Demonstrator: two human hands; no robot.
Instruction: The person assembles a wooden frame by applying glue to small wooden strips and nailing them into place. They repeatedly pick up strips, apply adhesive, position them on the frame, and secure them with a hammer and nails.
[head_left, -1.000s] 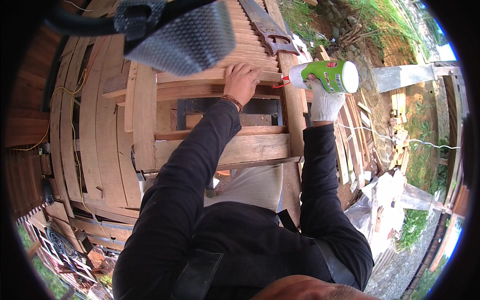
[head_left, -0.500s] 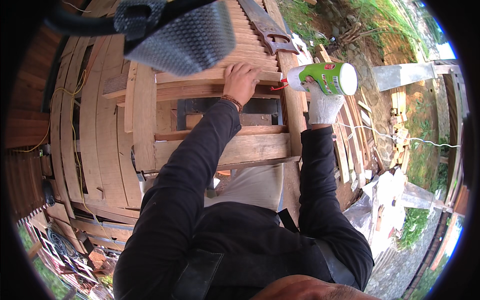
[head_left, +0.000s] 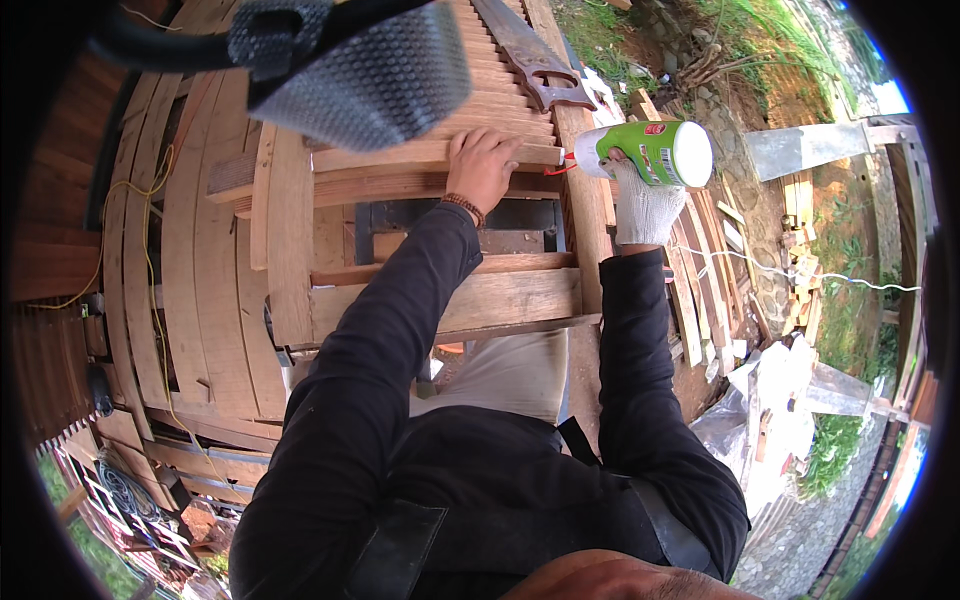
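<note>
My bare left hand [head_left: 482, 165], with a beaded bracelet at its wrist, is closed over a wooden slat [head_left: 380, 158] lying across a wooden frame. In my right hand [head_left: 647, 212], which wears a pale knit glove, is a green and white glue bottle [head_left: 665, 152], tipped on its side. Its red nozzle points left and is close to the slat's right end, by the frame's side rail [head_left: 582, 215]. Whether the nozzle touches the wood, I cannot tell. A red cap or strap hangs below the nozzle.
Beyond my hands, a handsaw [head_left: 548, 85] lies over a row of closely set slats [head_left: 490, 65]. A blurred dark textured object [head_left: 365, 80] blocks the upper left. Planks [head_left: 205, 260] with a yellow cord spread to the left. Timber offcuts and plastic sheeting [head_left: 770, 400] lie right.
The glue bottle in my right hand has shifted very slightly left and up. My left hand stays in place on the slat.
</note>
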